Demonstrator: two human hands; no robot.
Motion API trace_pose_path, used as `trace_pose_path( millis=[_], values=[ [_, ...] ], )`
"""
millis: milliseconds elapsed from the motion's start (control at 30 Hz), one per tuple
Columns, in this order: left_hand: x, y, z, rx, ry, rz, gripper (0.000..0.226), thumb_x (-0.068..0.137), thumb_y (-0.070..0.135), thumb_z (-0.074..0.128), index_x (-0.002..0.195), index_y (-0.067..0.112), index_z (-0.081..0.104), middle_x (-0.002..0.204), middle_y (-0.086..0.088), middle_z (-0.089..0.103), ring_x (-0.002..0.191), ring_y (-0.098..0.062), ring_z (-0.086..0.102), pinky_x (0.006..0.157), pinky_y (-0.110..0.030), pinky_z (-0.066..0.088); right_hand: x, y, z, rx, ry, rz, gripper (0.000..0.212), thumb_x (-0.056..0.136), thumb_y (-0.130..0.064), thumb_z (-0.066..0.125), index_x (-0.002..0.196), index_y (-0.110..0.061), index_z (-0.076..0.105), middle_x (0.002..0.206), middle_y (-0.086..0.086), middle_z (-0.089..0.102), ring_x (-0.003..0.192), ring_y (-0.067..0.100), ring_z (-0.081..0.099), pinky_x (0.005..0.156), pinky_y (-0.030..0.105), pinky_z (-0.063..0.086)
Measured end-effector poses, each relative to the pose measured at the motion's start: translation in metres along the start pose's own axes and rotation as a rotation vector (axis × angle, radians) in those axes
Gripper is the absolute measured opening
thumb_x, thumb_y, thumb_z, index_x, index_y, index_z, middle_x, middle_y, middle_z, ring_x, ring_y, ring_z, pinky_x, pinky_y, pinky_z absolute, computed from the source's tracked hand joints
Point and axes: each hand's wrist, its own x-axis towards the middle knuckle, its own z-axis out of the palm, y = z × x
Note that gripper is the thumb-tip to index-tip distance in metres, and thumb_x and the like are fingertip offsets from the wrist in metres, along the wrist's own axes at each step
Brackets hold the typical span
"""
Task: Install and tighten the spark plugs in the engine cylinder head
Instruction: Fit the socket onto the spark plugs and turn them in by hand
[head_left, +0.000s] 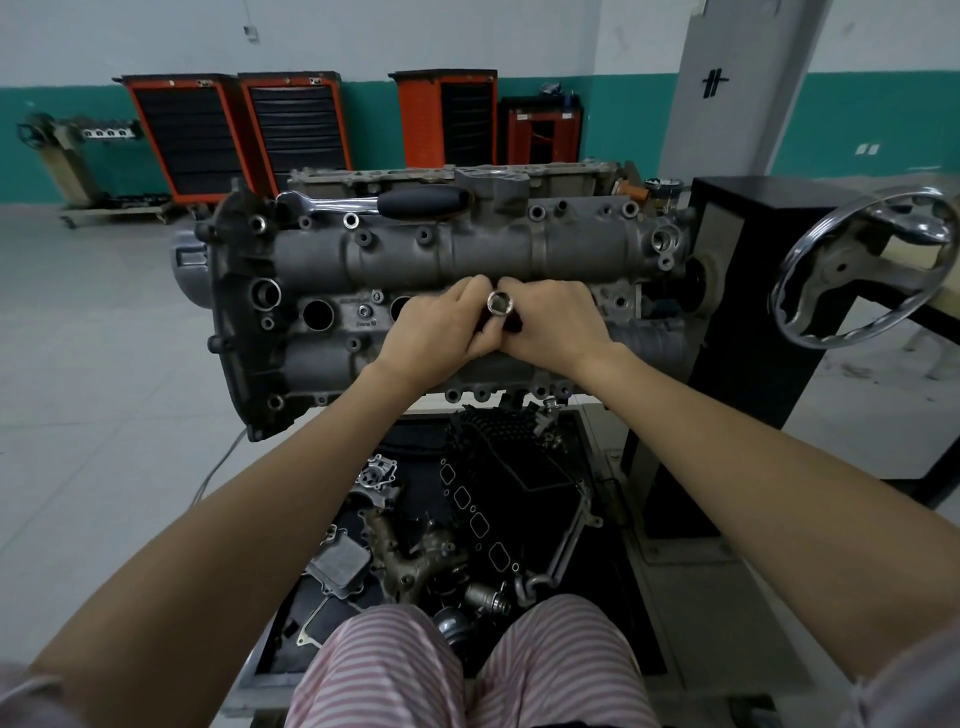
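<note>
The grey cylinder head is mounted on a stand in front of me, with open spark plug wells along its middle. Both hands meet over the centre of the head. My left hand and my right hand hold a chrome socket between their fingers, its open end facing up at me. What lies below the socket is hidden by the fingers. A ratchet wrench with a black grip rests on the far top edge of the head.
A chrome handwheel on the black stand sits at right. Below the head, a tray holds several engine parts and gaskets. Orange tool cabinets line the back wall. My striped trousers show at the bottom.
</note>
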Motion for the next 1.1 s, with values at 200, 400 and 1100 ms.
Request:
trace_pose_path(
  millis=[200,400,1100],
  values=[
    [0.0005,-0.0007,0.0005,-0.020,-0.022,-0.016,0.039,0.082,0.034,0.044,0.073,-0.003,0.051,0.064,-0.016,0.056,0.043,-0.035,0.052,0.039,-0.033,0.037,-0.0005,0.0016,0.0013,-0.001,-0.018,-0.047,0.020,0.082,-0.025,0.054,0.082,-0.006,0.061,0.076,0.013,0.067,0.072,0.037,0.062,0.053,0.032,0.027],
    [-0.0007,-0.0016,0.0014,0.033,0.004,0.007,0.040,0.087,0.032,0.045,0.068,-0.002,0.056,0.060,-0.015,0.060,0.045,-0.036,0.056,0.039,-0.034,0.038,-0.0018,0.0016,0.0004,0.025,0.047,-0.024,0.019,0.080,-0.022,0.058,0.075,-0.005,0.064,0.072,0.016,0.067,0.068,0.037,0.062,0.053,0.034,0.031],
    [-0.0005,-0.0005,0.0019,0.012,0.019,-0.007,0.034,0.085,0.028,0.043,0.072,-0.002,0.054,0.064,-0.015,0.058,0.043,-0.036,0.054,0.038,-0.032,0.036,-0.0016,-0.0021,-0.0009,0.049,0.111,-0.027,0.021,0.074,-0.022,0.064,0.078,-0.003,0.056,0.066,0.014,0.065,0.061,0.039,0.061,0.049,0.033,0.034]
  ],
)
